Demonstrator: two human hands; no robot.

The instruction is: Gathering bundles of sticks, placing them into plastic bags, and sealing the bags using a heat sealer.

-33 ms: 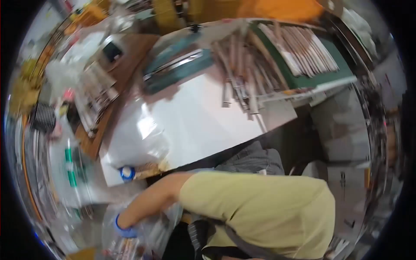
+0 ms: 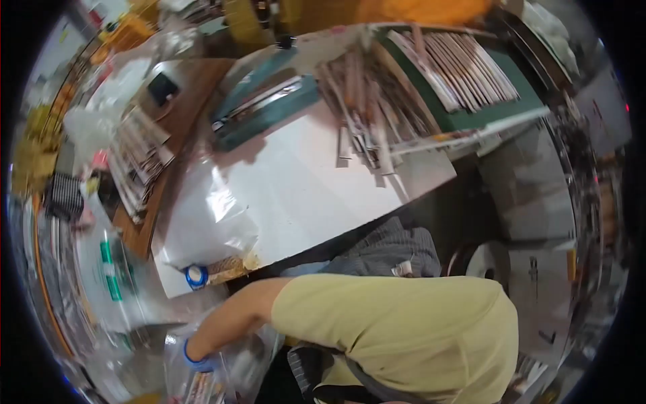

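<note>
A clear plastic bag [image 2: 252,363] is seen at the lower left of the frame, below the near corner of the white-topped desk [image 2: 303,195]; the right hand [image 2: 200,364], banded in blue at the wrist, is sunk into it beside a few slim printed packets [image 2: 200,388]; whether the grip is clenched or released cannot be told, since the fingers are hidden; the left hand is not shown. For this reach, the bag's mouth is best kept spread, so that the film is not snagged; the packets would probably be best taken by their ends and kept parallel; thin film could easily be crumpled or dragged along by the wrist.

At the desk's lower left corner a blue-rimmed tape roll [image 2: 196,277] is set beside a brown strip [image 2: 231,268]; glare is thrown back from film at the left of the white surface; a teal bar-shaped device [image 2: 269,124] is placed at upper centre, with a loose heap of long thin strips [image 2: 373,114] to its right; at upper right, more strips [image 2: 464,71] are lined up on a green tray [image 2: 526,104]; by the upper left, a brown board [image 2: 180,151] is bordered by clutter; a grey striped cloth [image 2: 404,250] is seen below the desk's edge.
</note>
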